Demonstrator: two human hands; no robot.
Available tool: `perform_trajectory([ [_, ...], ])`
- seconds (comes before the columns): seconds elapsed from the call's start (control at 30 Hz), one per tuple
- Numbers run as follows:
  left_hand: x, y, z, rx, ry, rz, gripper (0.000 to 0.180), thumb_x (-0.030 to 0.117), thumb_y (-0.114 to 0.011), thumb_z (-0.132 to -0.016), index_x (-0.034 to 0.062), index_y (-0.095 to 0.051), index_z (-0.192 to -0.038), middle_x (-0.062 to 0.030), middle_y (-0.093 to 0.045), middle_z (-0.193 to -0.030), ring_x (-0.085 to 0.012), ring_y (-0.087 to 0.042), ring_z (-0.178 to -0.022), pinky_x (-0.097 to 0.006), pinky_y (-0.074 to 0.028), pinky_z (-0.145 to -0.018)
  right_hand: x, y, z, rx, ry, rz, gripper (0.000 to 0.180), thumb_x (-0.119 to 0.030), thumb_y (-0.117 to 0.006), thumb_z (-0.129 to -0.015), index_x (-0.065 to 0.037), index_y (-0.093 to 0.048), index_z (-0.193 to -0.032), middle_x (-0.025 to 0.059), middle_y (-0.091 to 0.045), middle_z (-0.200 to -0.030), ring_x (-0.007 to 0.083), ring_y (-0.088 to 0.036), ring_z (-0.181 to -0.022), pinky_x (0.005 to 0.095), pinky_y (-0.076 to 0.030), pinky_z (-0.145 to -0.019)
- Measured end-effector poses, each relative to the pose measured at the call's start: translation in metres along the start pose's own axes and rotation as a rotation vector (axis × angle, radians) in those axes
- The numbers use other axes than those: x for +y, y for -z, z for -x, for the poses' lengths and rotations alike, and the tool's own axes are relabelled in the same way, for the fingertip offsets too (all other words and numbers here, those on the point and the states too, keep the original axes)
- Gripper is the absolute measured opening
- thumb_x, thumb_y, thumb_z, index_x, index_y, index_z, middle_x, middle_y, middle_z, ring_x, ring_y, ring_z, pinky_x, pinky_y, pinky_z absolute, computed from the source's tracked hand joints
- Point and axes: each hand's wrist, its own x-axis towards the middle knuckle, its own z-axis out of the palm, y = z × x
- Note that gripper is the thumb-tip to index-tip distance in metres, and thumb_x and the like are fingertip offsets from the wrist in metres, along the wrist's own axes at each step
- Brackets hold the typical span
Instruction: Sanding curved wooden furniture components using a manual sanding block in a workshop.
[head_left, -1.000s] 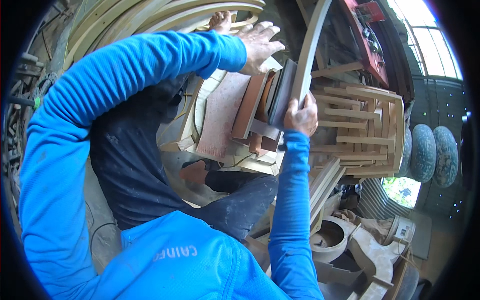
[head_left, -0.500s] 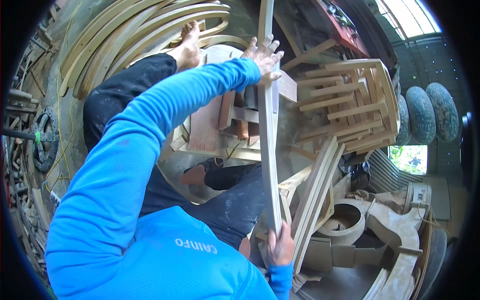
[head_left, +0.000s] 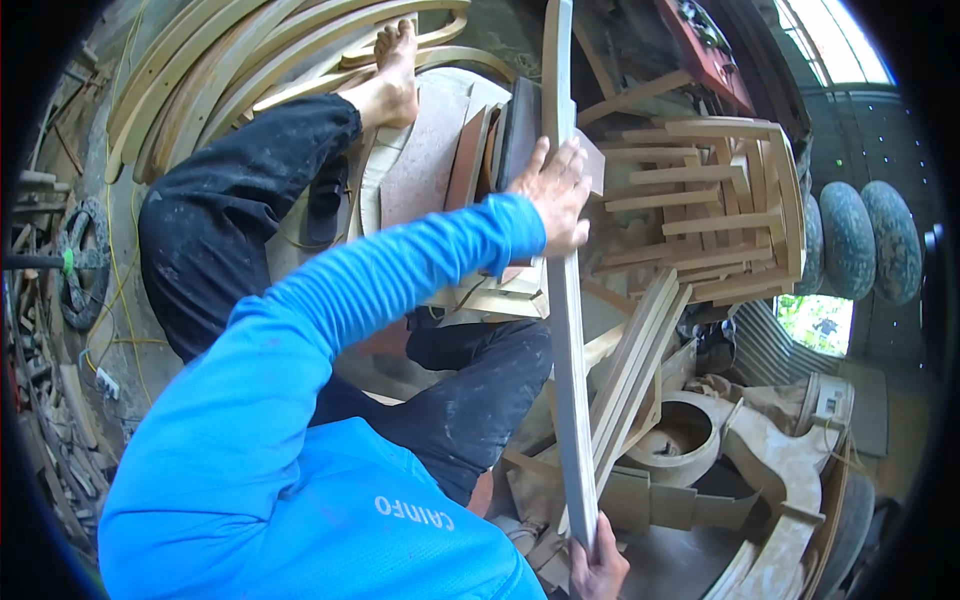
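Observation:
A long, slightly bent wooden strip (head_left: 568, 330) runs nearly upright through the picture, from the top edge down to my right hand. My right hand (head_left: 598, 568) is closed round its lower end. Further up, my left hand (head_left: 556, 195) lies across the strip with fingers stretched out and thumb apart, pressing on it. Behind that hand is a low wooden bench-like frame (head_left: 415, 180) with a dark upright part (head_left: 520, 125) touching or close to the strip; my arm hides much of it.
Curved wooden pieces (head_left: 215, 80) are piled at the far left near my bare foot (head_left: 396, 80). Slatted wooden frames (head_left: 735, 200) stack at the right, with straight strips (head_left: 640, 350) leaning below. A pale ring-shaped casing (head_left: 690, 435) and yellow cord (head_left: 118, 270) lie around.
The strip has shifted right and towards me, its lower end now nearer the bottom edge. Both hands have moved with it. My left leg has swung outward a little.

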Motion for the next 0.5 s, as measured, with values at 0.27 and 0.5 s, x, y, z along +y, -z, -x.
perform_trajectory([
  [0.27, -0.115, 0.041, -0.119, 0.005, 0.094, -0.141, 0.078, 0.049, -0.047, -0.096, 0.0087, -0.032, -0.161, -0.0161, -0.012, -0.173, -0.0299, -0.002, -0.161, -0.059, -0.005, -0.127, -0.068, -0.051, -0.15, 0.047, 0.059, -0.183, 0.051, -0.005, -0.071, -0.091, 0.0, -0.058, -0.14, 0.0215, -0.074, -0.11, 0.0226, -0.073, -0.102, 0.0346, -0.056, -0.088],
  [0.5, -0.188, 0.051, -0.205, 0.192, 0.24, -0.096, 0.086, 0.044, -0.058, -0.091, 0.0094, -0.027, -0.163, -0.0143, -0.007, -0.174, -0.0295, -0.003, -0.161, -0.054, -0.008, -0.128, -0.137, -0.092, -0.256, 0.174, 0.22, -0.198, 0.05, -0.01, -0.072, -0.091, -0.001, -0.059, -0.138, 0.0196, -0.066, -0.109, 0.0336, -0.067, -0.097, 0.0389, -0.053, -0.086],
])
